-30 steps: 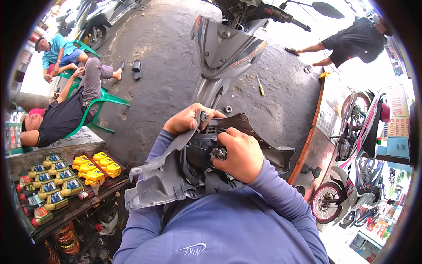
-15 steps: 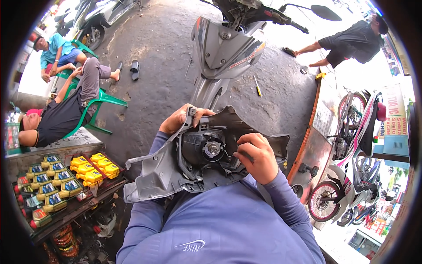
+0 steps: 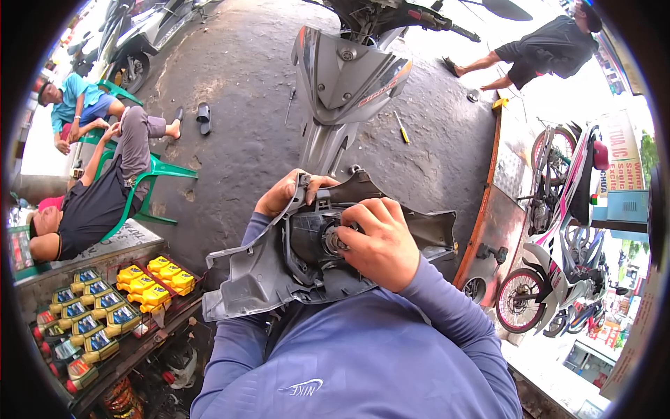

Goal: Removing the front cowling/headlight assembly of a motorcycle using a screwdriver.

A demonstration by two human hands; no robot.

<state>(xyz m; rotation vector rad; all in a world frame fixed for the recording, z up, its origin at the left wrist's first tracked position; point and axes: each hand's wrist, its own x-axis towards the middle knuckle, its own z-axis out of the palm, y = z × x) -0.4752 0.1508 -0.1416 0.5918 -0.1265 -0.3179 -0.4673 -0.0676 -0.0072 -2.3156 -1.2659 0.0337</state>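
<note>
A grey plastic motorbike headlight cowl (image 3: 244, 276) rests against my front, its inner side up. My left hand (image 3: 285, 195) grips its far edge, thumb and fingers closed round a raised tab. At the middle of the cowl sits the black headlight housing (image 3: 301, 241) with a round bulb socket (image 3: 329, 239). My right hand (image 3: 382, 241) is bent over that socket, its curled fingertips pressed at the right rim. Those fingers cover part of the socket, and the thin wire there is hidden.
Ahead stands a grey motorbike (image 3: 349, 77). A screwdriver (image 3: 402, 128) lies on the floor. At left is a shelf with yellow bottles (image 3: 150, 283) and gold-black bottles (image 3: 105, 307). Two people sit on green chairs (image 3: 164, 167); another person (image 3: 551, 49) is at far right.
My right hand has moved left from beside the socket, where its fingertips were at a thin wire, onto the socket itself. My left hand keeps its hold on the cowl's edge.
</note>
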